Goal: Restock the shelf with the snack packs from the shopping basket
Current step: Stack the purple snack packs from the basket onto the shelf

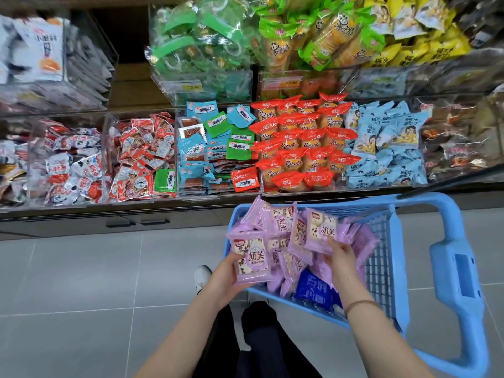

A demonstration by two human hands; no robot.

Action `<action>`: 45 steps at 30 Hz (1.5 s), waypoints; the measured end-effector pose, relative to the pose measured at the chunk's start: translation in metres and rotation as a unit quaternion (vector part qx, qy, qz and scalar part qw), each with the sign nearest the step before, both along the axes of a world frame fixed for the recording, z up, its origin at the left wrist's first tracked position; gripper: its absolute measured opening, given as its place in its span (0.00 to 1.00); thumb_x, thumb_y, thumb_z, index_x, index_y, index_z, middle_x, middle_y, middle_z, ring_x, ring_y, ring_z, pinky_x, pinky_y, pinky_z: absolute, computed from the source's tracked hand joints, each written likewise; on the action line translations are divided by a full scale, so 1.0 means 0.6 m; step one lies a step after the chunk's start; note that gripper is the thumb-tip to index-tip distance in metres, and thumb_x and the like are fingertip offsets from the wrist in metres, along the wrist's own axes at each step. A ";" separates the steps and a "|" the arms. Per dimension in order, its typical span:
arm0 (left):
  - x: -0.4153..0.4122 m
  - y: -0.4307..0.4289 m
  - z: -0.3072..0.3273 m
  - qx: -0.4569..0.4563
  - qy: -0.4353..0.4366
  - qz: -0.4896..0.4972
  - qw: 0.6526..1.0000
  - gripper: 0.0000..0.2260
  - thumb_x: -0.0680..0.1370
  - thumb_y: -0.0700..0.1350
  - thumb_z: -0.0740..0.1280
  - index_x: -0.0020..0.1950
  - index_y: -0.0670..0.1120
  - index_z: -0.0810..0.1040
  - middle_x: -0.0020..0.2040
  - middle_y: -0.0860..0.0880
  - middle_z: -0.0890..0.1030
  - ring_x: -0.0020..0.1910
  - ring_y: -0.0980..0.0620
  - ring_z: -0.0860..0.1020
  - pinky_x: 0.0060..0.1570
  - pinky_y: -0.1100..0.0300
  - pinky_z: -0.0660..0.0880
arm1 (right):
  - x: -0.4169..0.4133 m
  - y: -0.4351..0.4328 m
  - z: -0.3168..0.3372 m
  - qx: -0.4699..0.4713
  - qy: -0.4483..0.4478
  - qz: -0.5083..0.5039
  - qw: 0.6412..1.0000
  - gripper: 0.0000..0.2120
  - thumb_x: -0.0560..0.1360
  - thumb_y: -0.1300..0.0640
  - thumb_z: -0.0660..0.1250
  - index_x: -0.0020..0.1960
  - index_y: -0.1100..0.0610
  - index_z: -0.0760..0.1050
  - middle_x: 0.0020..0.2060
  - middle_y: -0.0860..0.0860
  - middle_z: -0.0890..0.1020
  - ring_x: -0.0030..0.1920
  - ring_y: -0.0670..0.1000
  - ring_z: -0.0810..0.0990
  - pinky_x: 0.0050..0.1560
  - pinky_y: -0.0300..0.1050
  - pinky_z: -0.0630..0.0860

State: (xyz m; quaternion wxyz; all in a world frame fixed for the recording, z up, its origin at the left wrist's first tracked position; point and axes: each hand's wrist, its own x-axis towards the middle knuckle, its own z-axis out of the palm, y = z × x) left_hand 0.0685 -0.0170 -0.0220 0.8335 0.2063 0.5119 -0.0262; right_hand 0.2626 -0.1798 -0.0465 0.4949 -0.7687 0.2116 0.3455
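Observation:
A blue plastic shopping basket [387, 257] stands on the floor before the shelf, filled with several purple snack packs [281, 222] and one dark blue pack [313, 290]. My left hand [226, 279] holds one purple pack [249, 259] from below, at the basket's left rim. My right hand [342, 257] is inside the basket and pinches another purple pack [321, 230] by its lower edge. The shelf [218, 199] of clear bins lies beyond the basket.
The bins hold red packs [144, 156], mixed blue and green packs [215, 148], orange cake packs [302, 143] and light blue packs [387, 148]. An upper row holds green and yellow bags. The basket's handle [458, 271] arches at right. Grey tiled floor lies to the left.

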 end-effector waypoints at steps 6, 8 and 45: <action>0.025 -0.025 -0.004 0.016 -0.071 -0.059 0.996 0.19 0.72 0.48 0.70 0.62 0.45 0.77 0.59 0.40 0.81 0.57 0.40 0.80 0.58 0.44 0.75 | -0.119 0.017 0.059 0.121 -0.032 0.143 0.982 0.07 0.77 0.55 0.64 0.55 0.53 0.70 0.54 0.52 0.79 0.50 0.52 0.82 0.47 0.48 0.80; 0.027 -0.034 -0.002 0.043 -0.067 -0.084 0.993 0.28 0.66 0.48 0.77 0.64 0.42 0.75 0.59 0.40 0.81 0.58 0.39 0.80 0.59 0.44 0.76 | -0.149 0.025 0.066 0.120 -0.048 0.186 0.974 0.04 0.78 0.55 0.62 0.53 0.52 0.72 0.52 0.49 0.80 0.45 0.47 0.82 0.41 0.37 0.77; -0.007 0.000 0.057 0.145 -0.042 -0.115 0.982 0.19 0.76 0.50 0.68 0.65 0.45 0.74 0.58 0.42 0.82 0.58 0.41 0.80 0.60 0.45 0.75 | -0.156 0.046 0.089 0.122 -0.016 0.284 0.951 0.08 0.77 0.61 0.63 0.41 0.57 0.77 0.28 0.49 0.74 0.26 0.47 0.72 0.30 0.36 0.69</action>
